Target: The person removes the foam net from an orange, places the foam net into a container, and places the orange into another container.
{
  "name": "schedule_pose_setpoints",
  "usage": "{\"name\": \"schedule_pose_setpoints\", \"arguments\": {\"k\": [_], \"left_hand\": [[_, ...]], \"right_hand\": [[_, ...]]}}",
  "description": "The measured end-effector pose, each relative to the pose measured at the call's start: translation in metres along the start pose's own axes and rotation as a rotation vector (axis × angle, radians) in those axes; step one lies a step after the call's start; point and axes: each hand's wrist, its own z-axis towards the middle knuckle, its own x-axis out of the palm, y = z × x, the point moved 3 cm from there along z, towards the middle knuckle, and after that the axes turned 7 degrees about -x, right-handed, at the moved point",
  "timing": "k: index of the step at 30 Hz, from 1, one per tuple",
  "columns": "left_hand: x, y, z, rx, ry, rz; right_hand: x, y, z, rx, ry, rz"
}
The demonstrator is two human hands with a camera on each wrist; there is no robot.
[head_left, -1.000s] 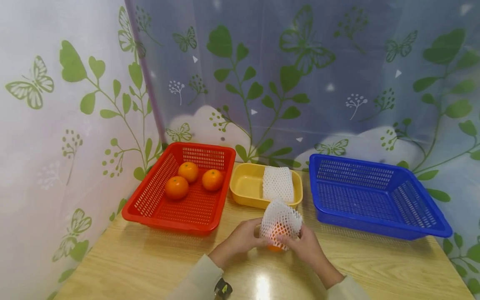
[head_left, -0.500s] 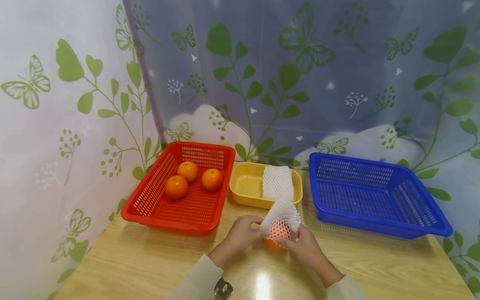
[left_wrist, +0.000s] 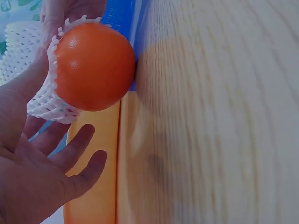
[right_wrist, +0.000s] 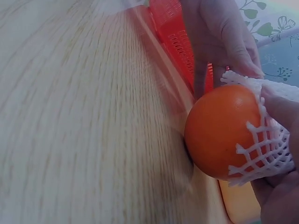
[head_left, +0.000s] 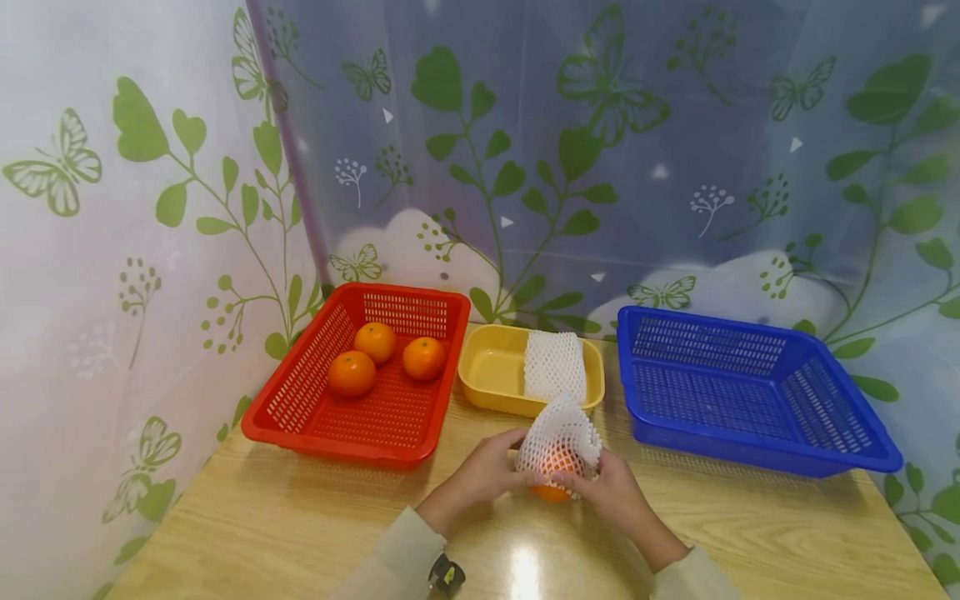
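Note:
A white foam fruit net is partly over an orange at the table's front middle. In both wrist views the orange's lower part is bare, and the net's toothed edge rings its side. My left hand pinches the net's left edge with the thumb; its other fingers are spread beneath in the left wrist view. On the opposite side, my right hand grips the net, thumb on the near face over the orange. Some of the right fingers are hidden behind the net.
Behind the hands stands a yellow tray with more white foam nets in it. A red basket with three oranges is at the left. At the right is a blue basket. A patterned curtain backs the table.
The net's edge lifted half a second ago, baring more of the orange, and now sits lower over it again. My left thumb has shifted along the edge; both hands stay around the fruit.

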Motion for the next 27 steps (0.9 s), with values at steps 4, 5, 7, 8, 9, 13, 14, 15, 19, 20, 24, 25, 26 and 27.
{"name": "schedule_pose_setpoints", "arguments": {"k": [4, 5, 7, 8, 9, 13, 14, 15, 19, 20, 24, 25, 26, 27], "left_hand": [[0.0019, -0.0006, -0.0002, 0.016, 0.029, -0.021], [0.0023, -0.001, -0.0001, 0.017, 0.034, -0.023], [0.0031, -0.0015, 0.0002, 0.019, 0.038, -0.02], [0.0034, -0.0017, 0.0004, 0.013, 0.038, -0.018], [0.0037, -0.0017, 0.0009, 0.013, 0.038, -0.018], [0.0047, -0.0023, 0.0023, 0.021, 0.032, -0.034], [0.005, -0.0023, 0.0026, 0.015, 0.031, -0.04], [0.0051, -0.0025, 0.0026, 0.011, 0.029, -0.045], [0.0059, -0.0021, 0.0022, -0.022, 0.023, -0.044], [0.0059, -0.002, 0.002, -0.027, 0.02, -0.043], [0.0066, -0.0014, 0.0024, -0.047, 0.008, -0.044], [0.0066, -0.0011, 0.0027, -0.049, 0.001, -0.043], [0.0066, -0.0009, 0.003, -0.051, -0.007, -0.047], [0.0065, -0.0007, 0.0034, -0.054, -0.017, -0.053]], "right_hand": [[-0.0004, -0.0003, -0.0017, -0.002, -0.055, -0.014], [-0.0007, 0.0, -0.002, -0.007, -0.077, -0.009], [-0.0011, 0.0008, -0.0018, -0.033, -0.127, 0.009], [-0.0014, 0.0014, -0.0017, -0.048, -0.152, 0.02], [-0.0017, 0.0022, -0.0013, -0.064, -0.177, 0.03], [-0.0024, 0.0053, -0.0004, -0.113, -0.22, 0.043], [-0.0023, 0.0056, -0.0004, -0.107, -0.216, 0.042], [-0.0021, 0.006, -0.0004, -0.102, -0.206, 0.038], [-0.0015, 0.0054, -0.0012, -0.065, -0.162, 0.054], [-0.0014, 0.0047, -0.0013, -0.06, -0.155, 0.055], [-0.0018, 0.0012, -0.0015, -0.036, -0.149, 0.077], [-0.0023, 0.0004, -0.0015, -0.029, -0.154, 0.083], [-0.0028, -0.0001, -0.0014, -0.023, -0.158, 0.101], [-0.0033, -0.0004, -0.0013, -0.022, -0.166, 0.129]]}}
